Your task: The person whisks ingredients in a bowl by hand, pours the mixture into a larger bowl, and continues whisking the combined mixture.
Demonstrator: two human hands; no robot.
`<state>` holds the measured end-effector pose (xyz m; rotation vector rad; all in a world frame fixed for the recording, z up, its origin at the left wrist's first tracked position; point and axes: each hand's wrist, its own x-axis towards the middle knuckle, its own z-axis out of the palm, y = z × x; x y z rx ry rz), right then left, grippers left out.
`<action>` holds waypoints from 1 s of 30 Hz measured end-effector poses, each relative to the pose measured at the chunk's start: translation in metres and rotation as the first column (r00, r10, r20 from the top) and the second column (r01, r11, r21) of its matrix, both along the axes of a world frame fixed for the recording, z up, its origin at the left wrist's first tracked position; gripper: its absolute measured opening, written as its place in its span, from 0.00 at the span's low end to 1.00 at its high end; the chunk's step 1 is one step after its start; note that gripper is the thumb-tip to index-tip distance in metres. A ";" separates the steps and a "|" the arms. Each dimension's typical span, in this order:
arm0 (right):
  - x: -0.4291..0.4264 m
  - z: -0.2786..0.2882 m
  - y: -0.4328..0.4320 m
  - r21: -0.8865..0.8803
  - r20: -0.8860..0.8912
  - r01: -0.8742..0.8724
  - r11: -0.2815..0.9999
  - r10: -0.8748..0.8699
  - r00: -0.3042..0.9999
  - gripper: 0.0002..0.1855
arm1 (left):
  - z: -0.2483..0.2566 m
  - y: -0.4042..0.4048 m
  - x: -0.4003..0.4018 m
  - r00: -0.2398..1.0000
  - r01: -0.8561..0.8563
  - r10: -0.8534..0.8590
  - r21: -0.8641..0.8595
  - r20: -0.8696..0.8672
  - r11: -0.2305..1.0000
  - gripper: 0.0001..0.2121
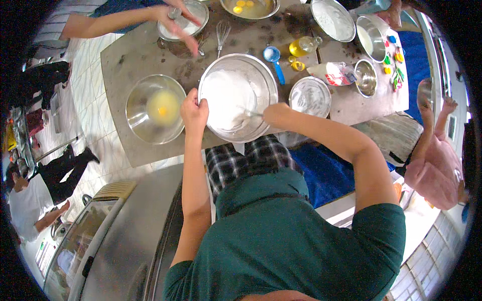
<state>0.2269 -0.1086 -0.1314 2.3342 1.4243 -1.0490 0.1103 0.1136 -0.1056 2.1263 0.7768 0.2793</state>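
Note:
A large stainless steel mixing bowl holding white powder stands before me near the table's front edge. With its thumb over the rim, my left hand grips the bowl's left side. My right hand is closed around the thin metal handle of a utensil. The utensil's head is blurred in the powder; it may be a whisk. To the left of my left hand sits a steel bowl with a yolk and egg white in it.
Beyond my bowl lie a wire whisk, a blue measuring scoop and an oil bottle. At right are a powder-dusted bowl and a plastic bag. Another person's hand reaches over a far-left bowl.

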 end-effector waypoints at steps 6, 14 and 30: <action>-0.006 0.019 -0.003 0.046 -0.098 -0.150 0.988 0.154 0.983 0.09 | 0.011 -0.004 0.001 0.999 -0.033 0.032 -0.098 -0.005 0.995 0.05; -0.003 0.023 -0.012 0.144 -0.022 0.166 0.976 -0.165 0.986 0.16 | -0.014 0.014 -0.015 0.996 -0.063 0.068 -0.081 0.064 0.995 0.07; 0.021 0.044 -0.077 -0.034 -0.730 0.771 0.635 -0.543 0.415 0.18 | -0.048 -0.072 -0.058 0.971 -0.238 0.238 -0.079 -0.007 0.968 0.16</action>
